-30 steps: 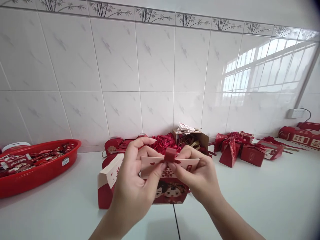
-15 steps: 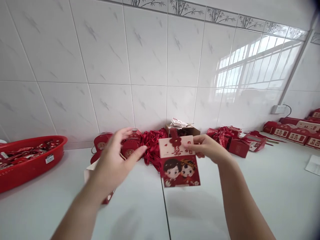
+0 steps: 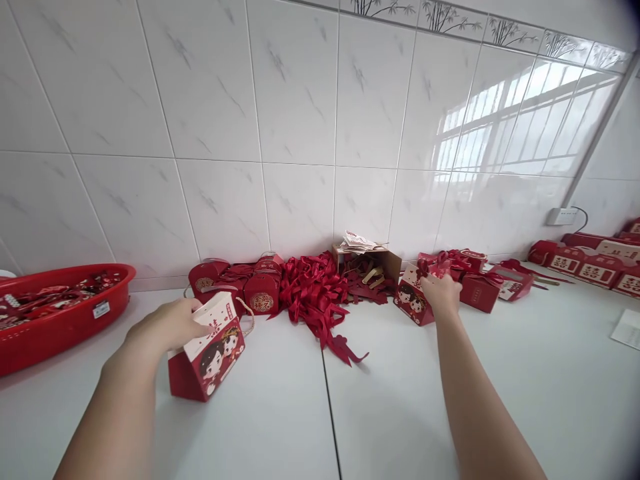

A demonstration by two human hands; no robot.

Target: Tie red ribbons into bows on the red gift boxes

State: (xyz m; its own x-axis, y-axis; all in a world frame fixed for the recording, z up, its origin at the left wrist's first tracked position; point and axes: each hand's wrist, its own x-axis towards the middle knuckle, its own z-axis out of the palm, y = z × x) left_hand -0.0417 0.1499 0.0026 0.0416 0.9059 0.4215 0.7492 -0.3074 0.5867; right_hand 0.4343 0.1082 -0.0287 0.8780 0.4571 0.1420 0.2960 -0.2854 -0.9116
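Observation:
My left hand (image 3: 173, 327) grips the cream top of a red gift box (image 3: 220, 357) with two cartoon faces on its front; the box is slightly tilted above or on the table at the left. My right hand (image 3: 441, 292) is closed on the top of a second gift box (image 3: 414, 300) of the same print, beside a group of red boxes (image 3: 479, 291). The fingertips of this hand are partly hidden by the hand itself. Between the hands lies a heap of red ribbons (image 3: 313, 290), one end trailing forward.
A red plastic basin (image 3: 107, 310) with small packets stands at far left. Round-topped red boxes (image 3: 261, 293) stand behind the left box. An open carton (image 3: 393, 263) with red strips is against the tiled wall. More boxes (image 3: 590, 267) line the far right, near a paper (image 3: 627, 328).
My right hand has carried its gift box right and back, to the group of boxes. My left hand has moved left and down and taken hold of the other gift box.

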